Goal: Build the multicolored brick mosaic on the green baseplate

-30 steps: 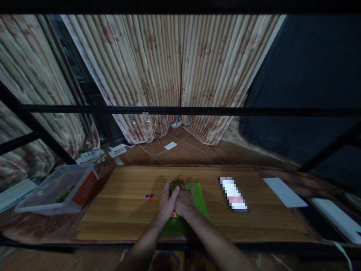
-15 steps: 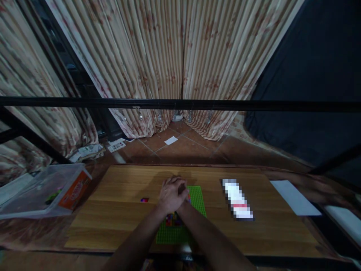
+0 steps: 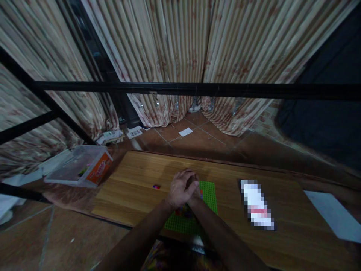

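Note:
My left hand [image 3: 180,187] is over the far left part of a green studded baseplate [image 3: 209,197], its fingers curled forward and its thumb to the right. It overlaps my right hand [image 3: 195,191], whose fingers are mostly hidden behind it. Whatever lies between or under the hands does not show. Small coloured toy bricks [image 3: 180,213], several of them, sit on the plate below my wrists, partly covered by my forearms. A small red and blue brick piece [image 3: 156,186] lies apart on the wooden table, left of my hands.
The wooden table [image 3: 126,188] bears a pixelated phone-like object [image 3: 257,207] at the right. White paper [image 3: 332,214] lies past the right side. A clear plastic bin [image 3: 76,165] with an orange label stands at the left. A black metal bar [image 3: 180,88] crosses beyond the table.
The view has turned a little to the left and tilted, so the table and bin appear farther right. My hands stay together over the plate in nearly the same pose.

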Tool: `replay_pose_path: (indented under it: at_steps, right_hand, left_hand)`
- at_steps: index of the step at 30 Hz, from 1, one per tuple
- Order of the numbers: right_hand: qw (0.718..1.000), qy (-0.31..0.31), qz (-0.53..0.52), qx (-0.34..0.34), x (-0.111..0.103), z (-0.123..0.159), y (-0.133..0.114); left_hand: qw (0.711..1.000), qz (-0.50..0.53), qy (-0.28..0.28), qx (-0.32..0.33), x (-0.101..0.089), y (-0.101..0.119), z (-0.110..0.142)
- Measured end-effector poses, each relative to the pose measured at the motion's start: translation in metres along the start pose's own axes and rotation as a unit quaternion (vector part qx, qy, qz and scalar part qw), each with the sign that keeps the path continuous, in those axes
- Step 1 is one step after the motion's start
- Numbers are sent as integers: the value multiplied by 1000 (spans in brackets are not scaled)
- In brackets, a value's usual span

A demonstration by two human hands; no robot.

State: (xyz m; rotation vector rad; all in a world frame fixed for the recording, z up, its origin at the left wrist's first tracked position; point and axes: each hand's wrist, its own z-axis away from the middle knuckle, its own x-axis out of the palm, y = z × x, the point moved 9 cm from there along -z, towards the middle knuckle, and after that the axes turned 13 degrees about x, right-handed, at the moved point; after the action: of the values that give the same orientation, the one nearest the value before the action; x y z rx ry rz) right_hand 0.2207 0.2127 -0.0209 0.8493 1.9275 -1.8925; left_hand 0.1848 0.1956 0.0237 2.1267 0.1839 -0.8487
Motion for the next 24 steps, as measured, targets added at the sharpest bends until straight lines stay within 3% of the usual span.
replay_pose_path:
  at_steps: [4, 8, 11, 14, 18, 21, 24]
  right_hand:
    - [999, -4, 40, 2, -17, -5, 1]
    - [999, 19, 37, 12, -24, -5, 4]
    - [999, 42, 16, 9, -31, -5, 5]
    - [998, 66, -7, -7, -43, -3, 0]
    - [996, 79, -20, -38, -59, 16, -17]
    - [996, 55, -54, -45, -59, 42, -27]
    - [994, -2, -112, -4, -46, 68, -24]
  left_hand:
    - [997, -53, 54, 10, -29, -9, 37]
    - [978, -177, 71, -84, -72, -59, 86]
    - [976, -183, 58, -99, -89, -86, 99]
    - [982, -162, 38, -92, -90, -96, 96]
    - [986, -130, 42, -100, -84, -94, 92]
    - [987, -94, 55, -116, -77, -81, 99]
    - [991, -20, 51, -124, -63, -56, 106]
